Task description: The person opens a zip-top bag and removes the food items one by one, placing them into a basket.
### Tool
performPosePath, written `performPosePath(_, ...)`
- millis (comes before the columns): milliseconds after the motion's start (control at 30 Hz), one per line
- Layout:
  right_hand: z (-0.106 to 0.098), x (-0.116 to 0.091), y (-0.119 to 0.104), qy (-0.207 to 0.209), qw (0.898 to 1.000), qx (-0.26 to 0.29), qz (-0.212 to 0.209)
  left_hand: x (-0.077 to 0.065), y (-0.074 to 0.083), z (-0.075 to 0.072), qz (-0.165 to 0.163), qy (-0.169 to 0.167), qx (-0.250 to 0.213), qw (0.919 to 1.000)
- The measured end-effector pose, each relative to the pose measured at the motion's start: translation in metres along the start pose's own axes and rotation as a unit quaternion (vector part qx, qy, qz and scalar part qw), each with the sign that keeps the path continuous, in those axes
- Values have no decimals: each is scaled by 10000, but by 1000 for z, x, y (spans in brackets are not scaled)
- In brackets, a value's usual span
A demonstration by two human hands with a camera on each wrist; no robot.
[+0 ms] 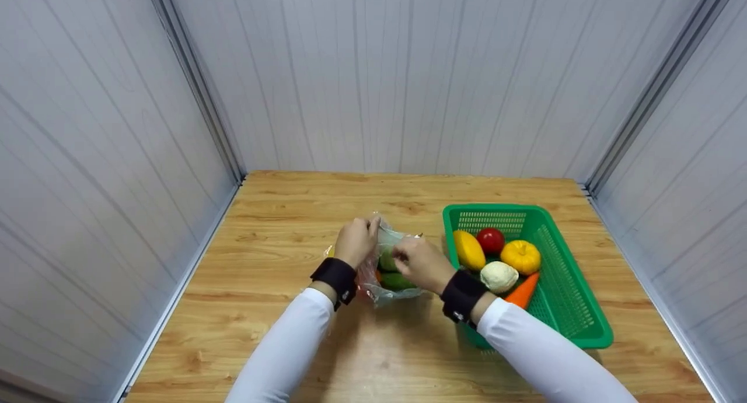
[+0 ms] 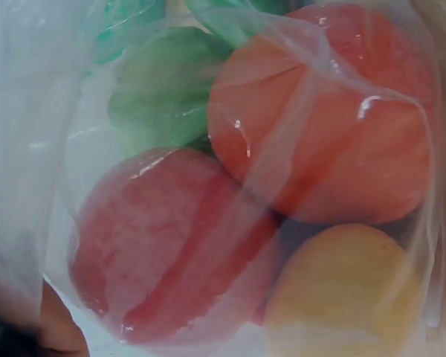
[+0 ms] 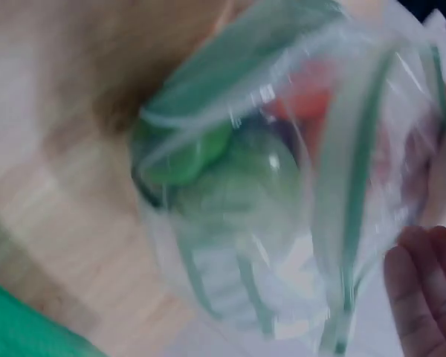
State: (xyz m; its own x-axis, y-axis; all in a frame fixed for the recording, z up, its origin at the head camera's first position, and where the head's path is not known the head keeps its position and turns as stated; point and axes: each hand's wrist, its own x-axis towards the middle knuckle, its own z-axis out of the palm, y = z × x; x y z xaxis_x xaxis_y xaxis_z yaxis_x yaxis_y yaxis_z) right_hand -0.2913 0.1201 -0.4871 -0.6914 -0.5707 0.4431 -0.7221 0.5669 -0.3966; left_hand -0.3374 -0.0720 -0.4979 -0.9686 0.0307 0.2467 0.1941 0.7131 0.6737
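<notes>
A clear zip bag (image 1: 382, 298) with green seal strips lies on the table, its mouth spread. My left hand (image 1: 355, 244) pinches the bag's rim at its left side. Through the plastic in the left wrist view show an orange-red round piece (image 2: 320, 119), a red round piece (image 2: 178, 253), a yellow one (image 2: 349, 290) and a pale green one (image 2: 160, 89). A bright green piece (image 3: 189, 152) sits near the mouth in the right wrist view. My right hand (image 1: 428, 265) hovers over the bag's right side, fingers loosely bent and holding nothing, fingertips (image 3: 412, 260) near the plastic.
Right of the bag stands a green basket (image 1: 575, 286). In it lie a yellow oblong fruit (image 1: 468, 250), a red round fruit (image 1: 491, 240), a small yellow pumpkin (image 1: 521, 257), a whitish lumpy piece (image 1: 499, 276) and a carrot (image 1: 523, 291). Pale panel walls (image 1: 373, 76) surround the wooden table (image 1: 262, 228).
</notes>
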Motion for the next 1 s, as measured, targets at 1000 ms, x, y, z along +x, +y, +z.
performPosePath(1000, 64, -9, 19, -1752, 9753, -1248, 507, -2, -9, 8, -88, -623, 286, 9976)
